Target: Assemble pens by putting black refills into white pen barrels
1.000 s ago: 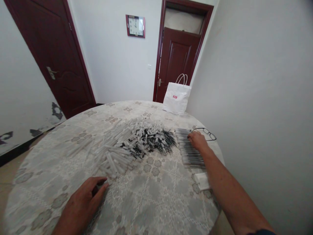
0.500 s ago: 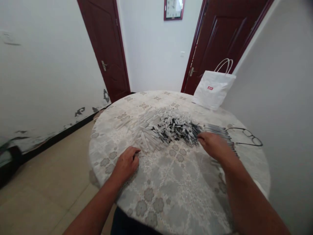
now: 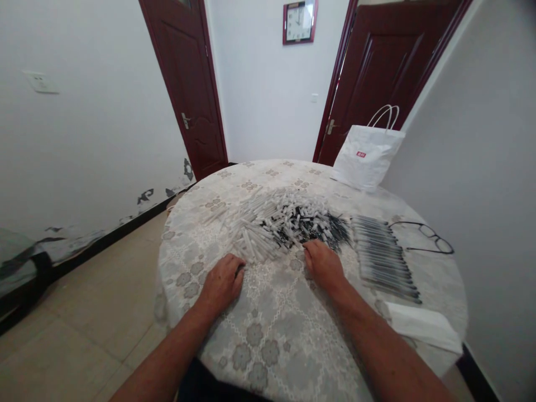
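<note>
A wide heap of slim pen parts (image 3: 251,234), whitish tubes on the left and black-and-white pieces on the right, lies on the round table. My left hand (image 3: 221,283) rests on the cloth at the heap's near-left edge, fingers curled in; whatever they may hold is hidden. At the heap's front edge my right hand (image 3: 325,267) is closed in a pinch by the black pieces; what is between the fingertips is too small to make out. To its right, a neat row of pens (image 3: 383,254) with dark ends lies side by side.
A patterned cloth (image 3: 268,324) covers the table. Eyeglasses (image 3: 431,237) lie right of the pen row, and a folded white sheet (image 3: 422,326) sits near the right edge. A white paper bag (image 3: 366,159) stands at the back right, close to the wall.
My right hand has moved left from beside the pen row to the front of the heap, uncovering the row and the white sheet. My left hand stays nearly in place.
</note>
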`<state>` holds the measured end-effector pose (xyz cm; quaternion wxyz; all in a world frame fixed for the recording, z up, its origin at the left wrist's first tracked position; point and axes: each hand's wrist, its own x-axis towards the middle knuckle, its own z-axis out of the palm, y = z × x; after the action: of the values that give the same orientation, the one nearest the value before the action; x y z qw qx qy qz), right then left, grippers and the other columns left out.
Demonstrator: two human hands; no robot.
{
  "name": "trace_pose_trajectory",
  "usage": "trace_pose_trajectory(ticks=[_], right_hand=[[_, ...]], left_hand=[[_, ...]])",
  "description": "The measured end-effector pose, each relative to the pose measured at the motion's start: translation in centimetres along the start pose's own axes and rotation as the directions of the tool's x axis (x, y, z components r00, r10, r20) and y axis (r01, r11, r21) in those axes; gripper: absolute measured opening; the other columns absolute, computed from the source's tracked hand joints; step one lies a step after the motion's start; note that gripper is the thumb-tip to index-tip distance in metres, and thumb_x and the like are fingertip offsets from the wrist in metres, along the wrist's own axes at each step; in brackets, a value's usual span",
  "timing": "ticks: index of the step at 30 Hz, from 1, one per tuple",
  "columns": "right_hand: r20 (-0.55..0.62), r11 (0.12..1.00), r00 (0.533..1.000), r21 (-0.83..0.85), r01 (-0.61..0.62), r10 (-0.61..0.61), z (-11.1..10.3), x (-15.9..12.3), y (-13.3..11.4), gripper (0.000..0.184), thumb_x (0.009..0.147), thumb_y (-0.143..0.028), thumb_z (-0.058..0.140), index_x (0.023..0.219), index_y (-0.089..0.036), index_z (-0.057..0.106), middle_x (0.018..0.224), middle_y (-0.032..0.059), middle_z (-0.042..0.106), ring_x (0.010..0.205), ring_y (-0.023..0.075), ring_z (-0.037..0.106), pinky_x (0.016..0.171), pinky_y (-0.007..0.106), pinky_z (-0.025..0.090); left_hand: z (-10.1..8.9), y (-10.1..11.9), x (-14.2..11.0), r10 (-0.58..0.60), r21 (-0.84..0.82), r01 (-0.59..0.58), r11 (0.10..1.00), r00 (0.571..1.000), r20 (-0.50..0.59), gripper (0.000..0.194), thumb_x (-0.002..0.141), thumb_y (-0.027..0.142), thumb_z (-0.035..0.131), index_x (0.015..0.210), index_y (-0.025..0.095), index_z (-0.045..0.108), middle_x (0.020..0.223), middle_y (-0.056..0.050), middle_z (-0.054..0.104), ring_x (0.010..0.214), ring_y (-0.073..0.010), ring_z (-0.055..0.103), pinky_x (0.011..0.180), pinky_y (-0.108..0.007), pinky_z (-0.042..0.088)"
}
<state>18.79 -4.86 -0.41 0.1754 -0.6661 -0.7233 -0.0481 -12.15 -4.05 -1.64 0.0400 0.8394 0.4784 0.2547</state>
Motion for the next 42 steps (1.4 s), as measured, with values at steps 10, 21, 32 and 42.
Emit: trace_pose_trajectory(ticks=[10, 21, 32, 42], right_hand=[[-0.086, 0.983, 0.979, 0.016, -0.184, 0.185, 0.6, 0.4, 3.6, 0.027, 0.095, -0.018, 0.049, 0.116, -0.020, 0.066, 0.109, 0.0097, 0.067, 0.098, 0.0213, 0.061, 0.083, 0.028, 0.044], [-0.070, 0.986, 0.996, 0.153, 0.073, -0.063, 1.1, 0.4, 0.5, 0.028, 0.098, -0.020, 0.048, 0.120, -0.018, 0.065, 0.113, 0.0107, 0.065, 0.105, 0.0211, 0.060, 0.093, 0.030, 0.045], [0.008, 0.975, 0.987, 0.157, 0.158, -0.162, 2.1, 0.0, -2.1, 0.027, 0.097, -0.021, 0.050, 0.121, -0.020, 0.065, 0.119, 0.0118, 0.063, 0.108, 0.0212, 0.059, 0.094, 0.030, 0.047], [0.041, 0.981, 0.982, 0.066, 0.182, -0.185, 1.8, 0.2, -3.3, 0.032, 0.097, -0.024, 0.049, 0.126, -0.030, 0.064, 0.131, 0.0081, 0.058, 0.110, 0.0217, 0.058, 0.089, 0.028, 0.049]], left_hand=[[0.6, -0.5, 0.0, -0.031, -0.010, 0.031, 0.999, 1.000, -0.002, 0.022, 0.101, 0.030, 0.038, 0.106, 0.021, 0.057, 0.101, -0.008, 0.065, 0.096, -0.0235, 0.063, 0.088, -0.039, 0.050], [0.4, -0.4, 0.0, 0.018, -0.125, -0.027, 0.992, 0.997, -0.070, 0.022, 0.101, 0.029, 0.040, 0.109, 0.021, 0.059, 0.100, -0.008, 0.065, 0.096, -0.0222, 0.064, 0.087, -0.036, 0.052], [0.4, -0.3, -0.1, 0.030, -0.142, -0.043, 0.989, 0.995, -0.096, 0.022, 0.102, 0.026, 0.039, 0.112, 0.019, 0.058, 0.102, -0.009, 0.064, 0.097, -0.0215, 0.063, 0.089, -0.035, 0.051], [0.9, 0.6, -0.1, 0.124, 0.003, -0.124, 0.992, 0.992, 0.000, 0.022, 0.101, 0.025, 0.043, 0.109, 0.019, 0.062, 0.101, -0.008, 0.065, 0.093, -0.0202, 0.062, 0.080, -0.032, 0.052]])
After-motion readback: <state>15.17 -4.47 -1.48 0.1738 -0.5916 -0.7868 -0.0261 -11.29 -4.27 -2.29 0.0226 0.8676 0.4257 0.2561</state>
